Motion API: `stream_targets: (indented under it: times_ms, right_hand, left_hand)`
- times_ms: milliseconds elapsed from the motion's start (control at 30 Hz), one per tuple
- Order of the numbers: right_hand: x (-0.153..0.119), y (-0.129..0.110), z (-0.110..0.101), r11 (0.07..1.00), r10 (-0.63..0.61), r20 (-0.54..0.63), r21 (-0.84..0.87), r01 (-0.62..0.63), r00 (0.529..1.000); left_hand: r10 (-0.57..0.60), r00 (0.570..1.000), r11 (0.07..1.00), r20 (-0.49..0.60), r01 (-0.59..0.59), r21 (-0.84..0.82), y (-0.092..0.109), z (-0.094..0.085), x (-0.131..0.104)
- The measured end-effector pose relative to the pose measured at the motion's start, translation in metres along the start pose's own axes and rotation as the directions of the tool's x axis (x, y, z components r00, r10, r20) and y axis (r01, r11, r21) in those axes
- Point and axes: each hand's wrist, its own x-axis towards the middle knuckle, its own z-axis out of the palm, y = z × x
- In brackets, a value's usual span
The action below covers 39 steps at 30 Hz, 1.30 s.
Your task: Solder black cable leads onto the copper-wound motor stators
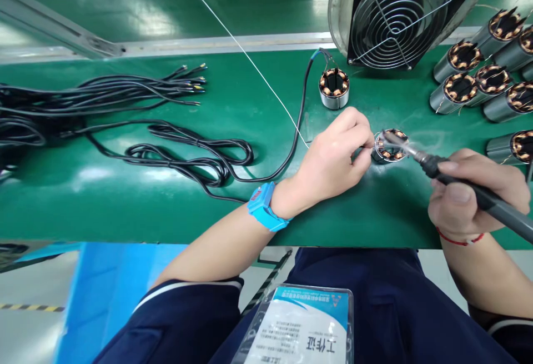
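Note:
My right hand (474, 192) grips a soldering iron (495, 205), its tip blurred over a motor stator (389, 155) with copper windings. Pale smoke drifts beside the tip. At the left edge of that stator my left hand (337, 155) is closed in a pinch on thin solder wire (258, 69), which slants down from the top of the view and passes behind the hand. What lies right between the fingertips is mostly hidden. A second stator (334, 89) stands upright just behind, with a black cable (303, 103) whose thin leads reach its top.
A fan with a wire guard (395, 25) stands at the back. Several stators (460, 89) are grouped at the right. Bundled black cables (125, 91) and coiled cable (183, 153) lie at the left of the green bench (125, 214). A metal rail (208, 45) runs behind.

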Motion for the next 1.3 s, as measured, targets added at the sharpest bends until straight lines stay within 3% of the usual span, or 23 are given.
stream_targets:
  times_ms: [100, 267, 400, 667, 833, 900, 967, 1067, 1133, 1300]
  right_hand:
    - [0.003, 0.001, 0.008, 0.999, -0.042, -0.051, -0.007, 0.041, 0.998]
    - [0.000, 0.000, 0.019, 0.973, 0.193, 0.074, 0.115, -0.201, 0.978]
    - [0.000, -0.003, 0.018, 0.959, 0.265, 0.129, 0.065, -0.275, 0.955]
    - [0.008, -0.007, 0.014, 0.981, 0.196, 0.320, -0.074, -0.182, 0.927]
    - [0.005, -0.004, 0.017, 0.985, 0.173, 0.308, -0.067, -0.160, 0.936]
    - [0.003, -0.001, 0.020, 0.985, 0.174, 0.291, -0.064, -0.162, 0.941]
    - [0.003, 0.003, 0.023, 0.982, 0.184, 0.312, -0.101, -0.160, 0.932]
    - [0.004, 0.008, 0.027, 0.973, 0.172, 0.368, -0.205, -0.101, 0.914]
    - [0.006, 0.009, 0.028, 0.970, 0.140, 0.377, -0.236, -0.051, 0.916]
    - [0.007, 0.008, 0.024, 0.978, 0.115, 0.359, -0.206, -0.041, 0.926]
  left_hand:
    - [0.001, 1.000, 1.000, 0.007, -0.001, -0.005, 0.000, -0.001, 0.000]
    - [0.001, 1.000, 1.000, 0.012, -0.001, 0.009, -0.001, -0.001, 0.000]
    - [0.004, 1.000, 1.000, 0.017, -0.004, 0.017, -0.001, -0.001, 0.000]
    - [-0.045, 0.998, 0.999, 0.048, 0.045, 0.005, 0.001, -0.001, 0.001]
    - [-0.068, 0.996, 0.996, 0.062, 0.071, -0.048, 0.002, -0.002, 0.002]
    - [-0.150, 0.984, 0.982, 0.095, 0.159, -0.099, 0.001, -0.005, 0.004]
    - [-0.303, 0.932, 0.922, 0.200, 0.340, -0.187, 0.000, -0.012, 0.008]
    - [-0.466, 0.732, 0.694, 0.498, 0.651, -0.307, -0.002, -0.024, 0.016]
    - [-0.496, 0.642, 0.546, 0.584, 0.754, -0.366, -0.003, -0.029, 0.021]
    - [-0.580, 0.612, 0.362, 0.537, 0.785, -0.504, -0.002, -0.026, 0.023]
